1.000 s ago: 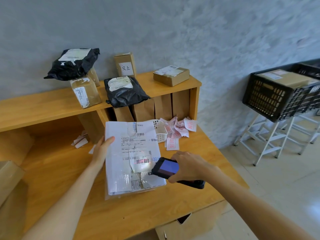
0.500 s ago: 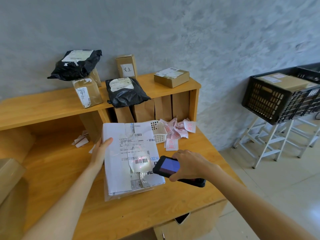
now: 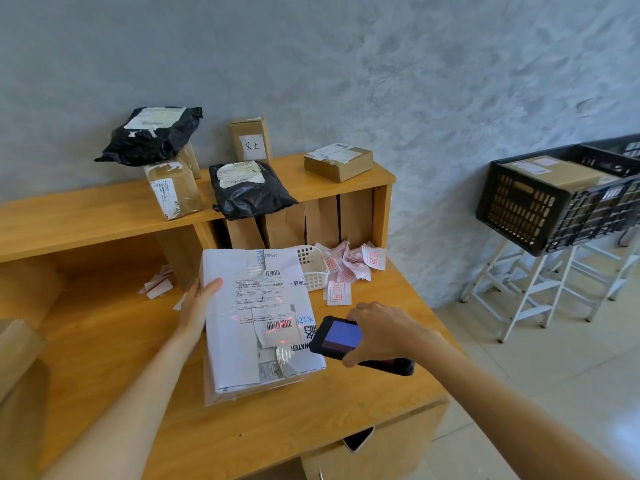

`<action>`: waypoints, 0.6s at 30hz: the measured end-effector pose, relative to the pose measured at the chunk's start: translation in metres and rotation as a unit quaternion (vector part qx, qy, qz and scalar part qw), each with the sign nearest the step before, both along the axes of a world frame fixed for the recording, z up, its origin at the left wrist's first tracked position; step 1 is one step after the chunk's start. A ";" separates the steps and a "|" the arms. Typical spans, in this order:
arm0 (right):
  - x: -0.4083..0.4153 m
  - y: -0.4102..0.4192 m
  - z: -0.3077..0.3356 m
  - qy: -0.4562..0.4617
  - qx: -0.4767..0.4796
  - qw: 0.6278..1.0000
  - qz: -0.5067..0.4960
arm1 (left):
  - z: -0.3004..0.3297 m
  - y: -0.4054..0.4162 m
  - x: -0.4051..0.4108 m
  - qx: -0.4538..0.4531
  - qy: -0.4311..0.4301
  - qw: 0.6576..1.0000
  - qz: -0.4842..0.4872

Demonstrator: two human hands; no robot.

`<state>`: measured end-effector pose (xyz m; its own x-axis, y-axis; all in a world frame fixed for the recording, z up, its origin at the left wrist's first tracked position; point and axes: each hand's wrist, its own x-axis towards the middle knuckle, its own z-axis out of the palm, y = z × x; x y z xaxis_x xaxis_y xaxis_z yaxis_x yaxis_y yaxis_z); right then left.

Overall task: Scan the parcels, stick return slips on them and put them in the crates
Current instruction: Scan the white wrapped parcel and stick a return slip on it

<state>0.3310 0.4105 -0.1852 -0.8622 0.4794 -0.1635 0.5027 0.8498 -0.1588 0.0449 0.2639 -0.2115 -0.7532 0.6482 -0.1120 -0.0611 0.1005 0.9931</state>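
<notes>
Wooden tabletop (image 3: 104, 341): the white taped cardboard parcel (image 3: 242, 323) is steadied by the flat left hand (image 3: 197, 306); its barcode is being scanned with the black handheld scanner (image 3: 341, 337) gripped in the right hand (image 3: 384, 327). A red-stamped return slip (image 3: 338, 292), just beyond, is needed next.

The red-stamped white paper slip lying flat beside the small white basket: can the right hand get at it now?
Probably not yet: the right hand grips the black handheld scanner. The slip itself lies uncovered, close ahead.

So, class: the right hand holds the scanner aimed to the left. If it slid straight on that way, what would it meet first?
The white parcel. The right hand points the scanner at the parcel's barcode label, and the scanner's front edge already looks very close to the parcel's right side, though depth is hard to judge.
</notes>
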 end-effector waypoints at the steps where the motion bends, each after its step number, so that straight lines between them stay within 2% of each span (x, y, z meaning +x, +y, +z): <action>1: 0.000 -0.001 0.000 0.000 0.001 1.000 0.000 | 0.000 -0.001 0.000 -0.004 -0.001 1.000 0.000; 11: 0.001 -0.003 0.004 -0.008 0.004 1.000 -0.002 | 0.004 -0.001 -0.002 -0.077 0.005 0.997 0.016; 18: 0.000 -0.003 0.001 -0.018 0.010 1.000 -0.002 | 0.004 0.004 -0.003 -0.091 0.002 0.995 0.029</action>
<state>0.3313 0.4072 -0.1837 -0.8543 0.4860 -0.1844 0.5106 0.8510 -0.1229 0.0420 0.2675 -0.2079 -0.7890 0.5732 -0.2209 -0.0682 0.2757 0.9588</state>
